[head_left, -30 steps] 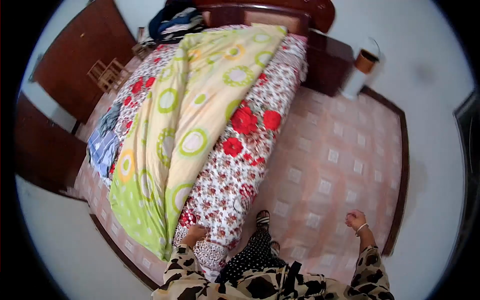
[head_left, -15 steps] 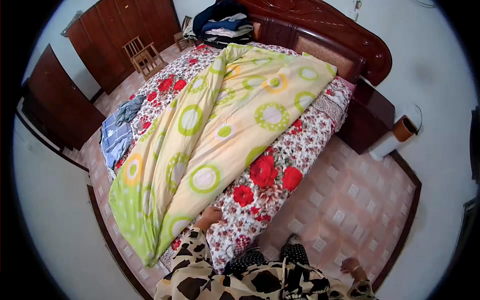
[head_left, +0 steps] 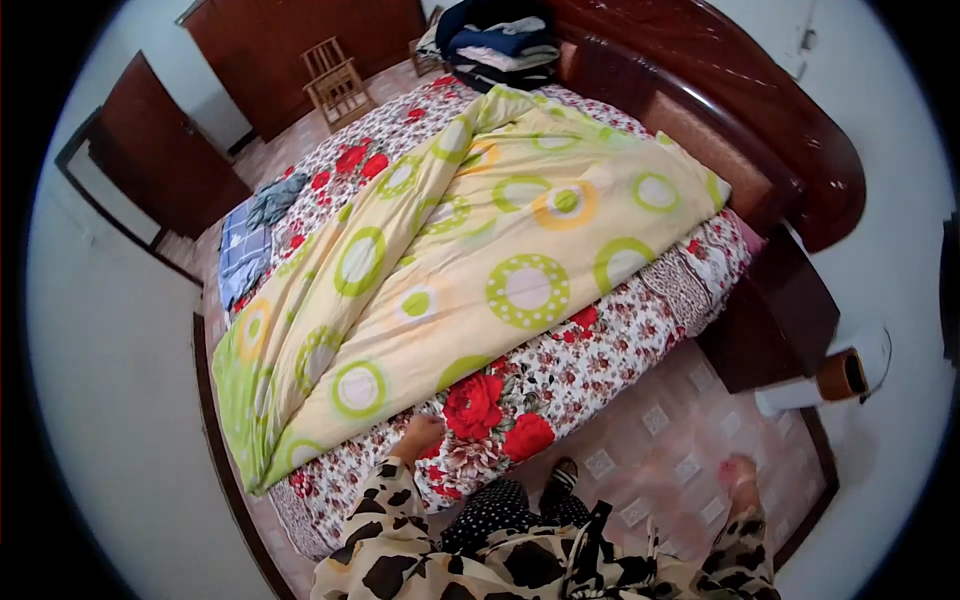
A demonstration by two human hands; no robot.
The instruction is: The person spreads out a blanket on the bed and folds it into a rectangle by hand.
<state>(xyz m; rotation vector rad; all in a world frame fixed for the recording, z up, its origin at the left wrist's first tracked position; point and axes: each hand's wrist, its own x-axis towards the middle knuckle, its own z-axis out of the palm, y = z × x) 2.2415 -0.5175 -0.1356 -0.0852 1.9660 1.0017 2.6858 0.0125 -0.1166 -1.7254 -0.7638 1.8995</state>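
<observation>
My left hand [head_left: 424,432] is over the near side of the bed, close to the lower edge of the yellow-green quilt [head_left: 440,310]. Its fingers look loosely curled, with nothing visible in them. Beneath it lies the floral bed sheet [head_left: 575,385] with large red roses. The quilt stretches diagonally across the bed, bunched in long folds on its left side. Off to the right, my right hand [head_left: 738,468] hangs above the tiled floor, away from the bed. Its fingers are too blurred to make out.
Folded clothes [head_left: 505,50] are stacked by the headboard [head_left: 700,80]. Blue garments [head_left: 245,245] lie on the bed's far left edge. A dark nightstand [head_left: 775,315] and a white cylinder with a brown top [head_left: 815,385] stand right. A wooden chair [head_left: 338,85] is beyond the bed.
My view has shifted, and I stand nearer the headboard end beside the bed. My right hand has risen and moved outward. The quilt lies much as before.
</observation>
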